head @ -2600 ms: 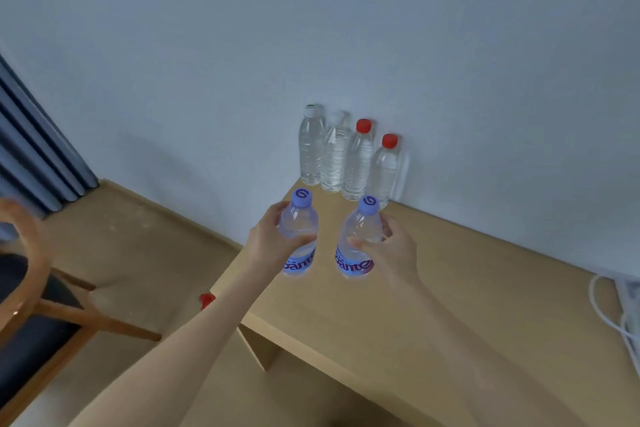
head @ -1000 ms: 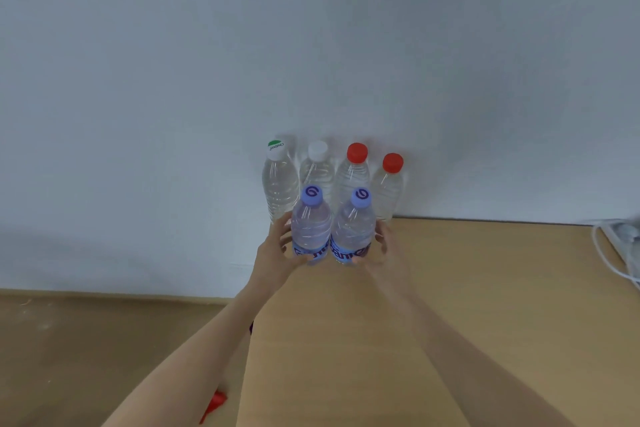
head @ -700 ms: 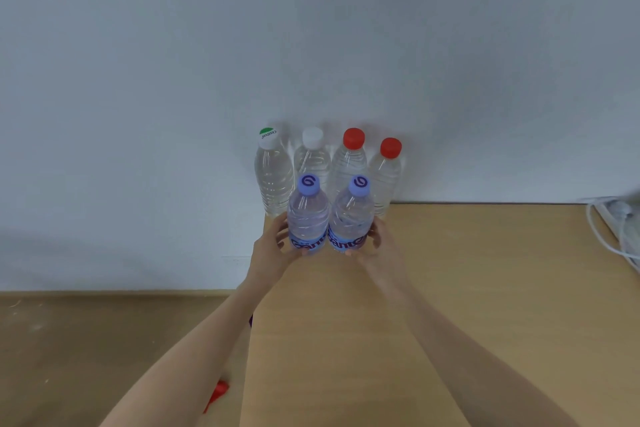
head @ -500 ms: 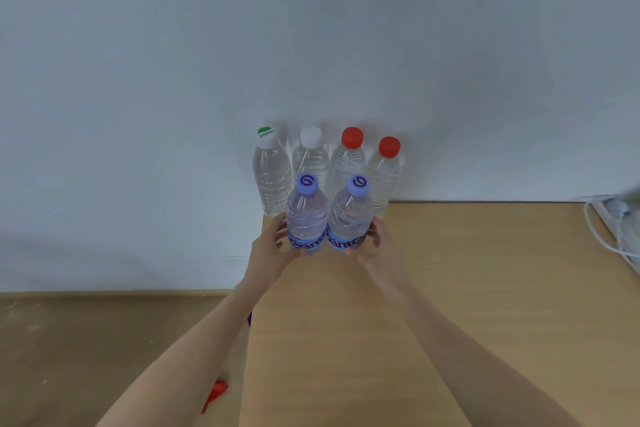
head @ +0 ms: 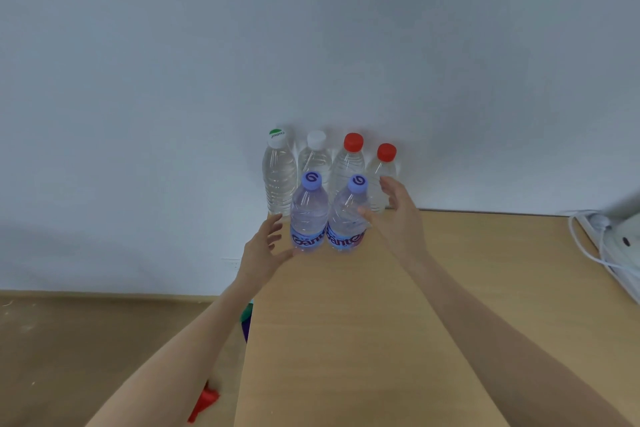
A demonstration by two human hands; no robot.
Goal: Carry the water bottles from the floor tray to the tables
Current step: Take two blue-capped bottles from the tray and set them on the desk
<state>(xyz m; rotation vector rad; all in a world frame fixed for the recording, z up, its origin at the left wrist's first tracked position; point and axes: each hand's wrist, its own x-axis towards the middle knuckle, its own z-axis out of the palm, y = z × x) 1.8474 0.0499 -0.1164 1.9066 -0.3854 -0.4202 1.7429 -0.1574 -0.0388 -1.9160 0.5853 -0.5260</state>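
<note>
Head view: ribbed clear plastic bottles (head: 309,215)

Pale blue-grey wall (head: 311,45), plain, behind all. Brown floor (head: 86,340) at lower left. White power strip (head: 620,246) w/ white cable (head: 585,246), far right edge. Red item (head: 204,404) on floor, partly hidden; green/purple bit (head: 247,317) nearby, type unclear.

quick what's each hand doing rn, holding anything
Left hand: open, holding nothing, beside the left purple-capped bottle.
Right hand: open, holding nothing, beside the right purple-capped bottle.
</note>
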